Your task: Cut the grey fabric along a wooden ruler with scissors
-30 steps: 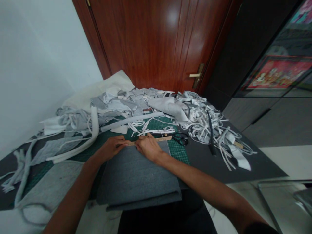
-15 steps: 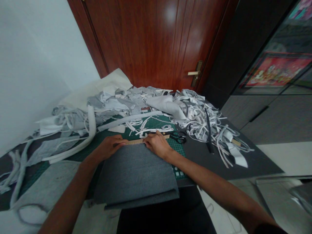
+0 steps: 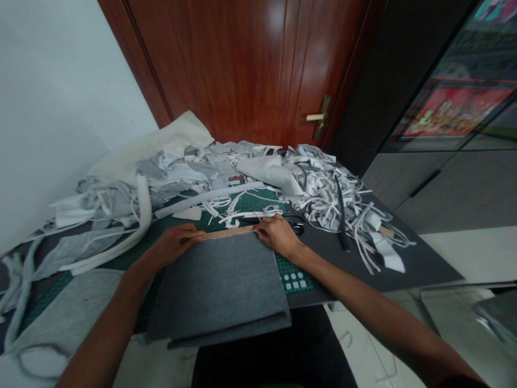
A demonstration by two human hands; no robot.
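A folded dark grey felt sheet (image 3: 226,285) lies on the green cutting mat (image 3: 258,200) and hangs over the table's front edge. Along its far edge runs a thin tan measuring strip (image 3: 228,232), stretched straight between my hands. My left hand (image 3: 177,242) is closed on the strip's left end at the felt's far left corner. My right hand (image 3: 280,234), fingers pinched, is at the strip's right end near the felt's far right corner. Black-handled scissors (image 3: 297,221) lie just beyond my right hand, partly hidden by it.
Heaped grey and white fabric scraps (image 3: 323,188) line the back of the table. White strips (image 3: 250,215) lie beyond the felt, and a light grey felt piece (image 3: 76,302) is at left. A black strip (image 3: 341,213) rests on the right. Behind stands a wooden door (image 3: 226,70).
My right hand has slid right along the tan strip to near the felt's far right corner, showing more strip between my hands. My left hand keeps its place at the left corner.
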